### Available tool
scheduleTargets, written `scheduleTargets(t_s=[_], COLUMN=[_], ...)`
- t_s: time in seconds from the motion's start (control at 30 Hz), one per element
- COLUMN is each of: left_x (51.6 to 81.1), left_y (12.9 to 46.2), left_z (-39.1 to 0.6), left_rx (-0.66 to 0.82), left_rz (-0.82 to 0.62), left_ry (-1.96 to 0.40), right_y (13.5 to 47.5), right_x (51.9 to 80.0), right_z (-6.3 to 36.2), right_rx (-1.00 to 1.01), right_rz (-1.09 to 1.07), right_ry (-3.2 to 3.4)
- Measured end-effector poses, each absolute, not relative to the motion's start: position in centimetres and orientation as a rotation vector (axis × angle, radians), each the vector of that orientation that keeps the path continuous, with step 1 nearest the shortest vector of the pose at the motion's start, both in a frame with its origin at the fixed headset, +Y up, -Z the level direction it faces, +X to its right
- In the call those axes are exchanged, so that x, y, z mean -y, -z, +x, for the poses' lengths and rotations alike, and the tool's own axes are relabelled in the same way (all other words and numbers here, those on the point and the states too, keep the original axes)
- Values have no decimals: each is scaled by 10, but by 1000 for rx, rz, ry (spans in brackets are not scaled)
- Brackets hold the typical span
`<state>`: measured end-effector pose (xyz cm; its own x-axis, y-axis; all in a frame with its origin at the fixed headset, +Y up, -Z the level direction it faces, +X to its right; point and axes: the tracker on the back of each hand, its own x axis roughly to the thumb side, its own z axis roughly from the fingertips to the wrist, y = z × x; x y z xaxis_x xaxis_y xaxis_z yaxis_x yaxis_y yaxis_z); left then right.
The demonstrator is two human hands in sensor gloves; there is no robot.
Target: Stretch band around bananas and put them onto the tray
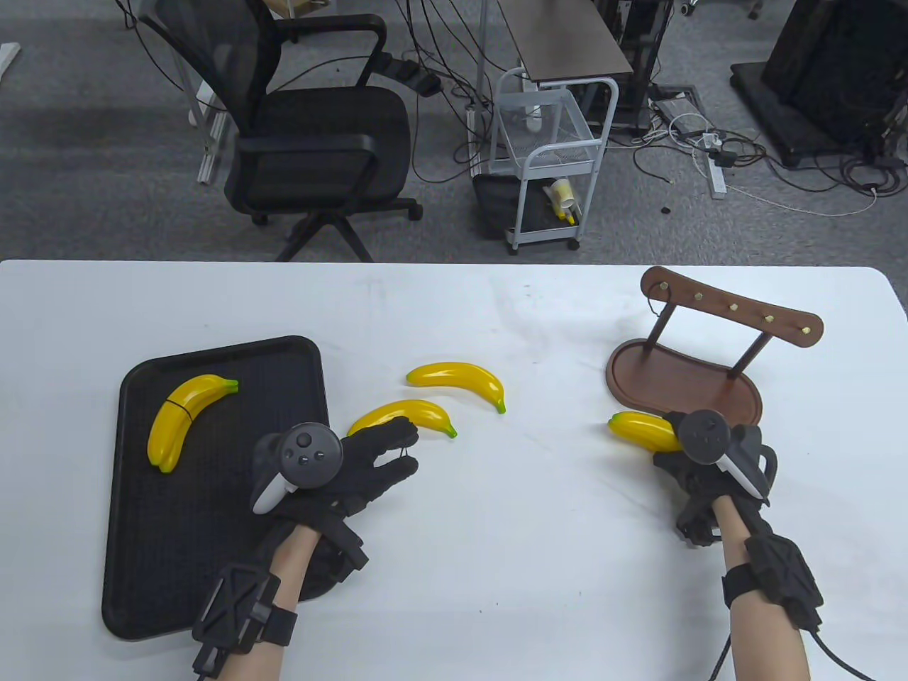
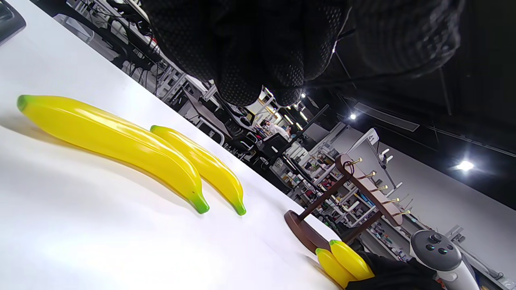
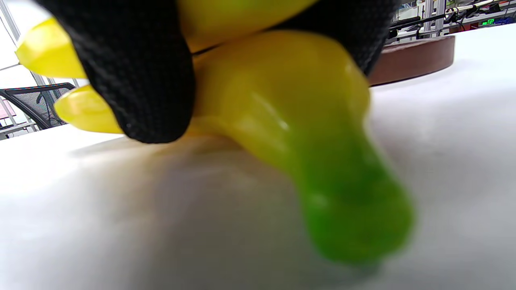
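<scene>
A banded pair of bananas [image 1: 186,417] lies on the black tray [image 1: 213,539] at the left. Two loose yellow bananas [image 1: 460,378] [image 1: 406,414] lie mid-table, side by side in the left wrist view [image 2: 113,141] [image 2: 209,169]. My left hand [image 1: 408,447] hovers just below the nearer one, fingers [image 2: 258,52] spread and fairly straight, with a thin dark band strand spanning thumb to fingers. My right hand [image 1: 670,454] grips a pair of bananas [image 1: 642,429] [image 2: 342,264] resting low on the table in front of the stand. Its fingers [image 3: 137,72] wrap them [image 3: 290,100].
A brown wooden stand [image 1: 684,383] with brass pegs stands at the right, just behind my right hand. Beyond the table's far edge are an office chair [image 1: 312,135] and a white cart [image 1: 550,156].
</scene>
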<state>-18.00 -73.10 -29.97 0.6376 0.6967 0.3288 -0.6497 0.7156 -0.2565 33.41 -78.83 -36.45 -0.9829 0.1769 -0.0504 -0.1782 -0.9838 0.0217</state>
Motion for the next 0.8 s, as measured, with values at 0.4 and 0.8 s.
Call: scheduleTargets(t_s=[0.4, 0.8], left_x=[731, 733], left_y=[300, 299], left_z=[-180, -178], left_rx=[423, 419], left_rz=[-122, -135], left_ry=[-767, -753], right_y=[363, 365], right_x=[763, 740], right_z=[315, 273], right_rx=[25, 78], right_rz=[40, 179], right_ry=[-2967, -2935])
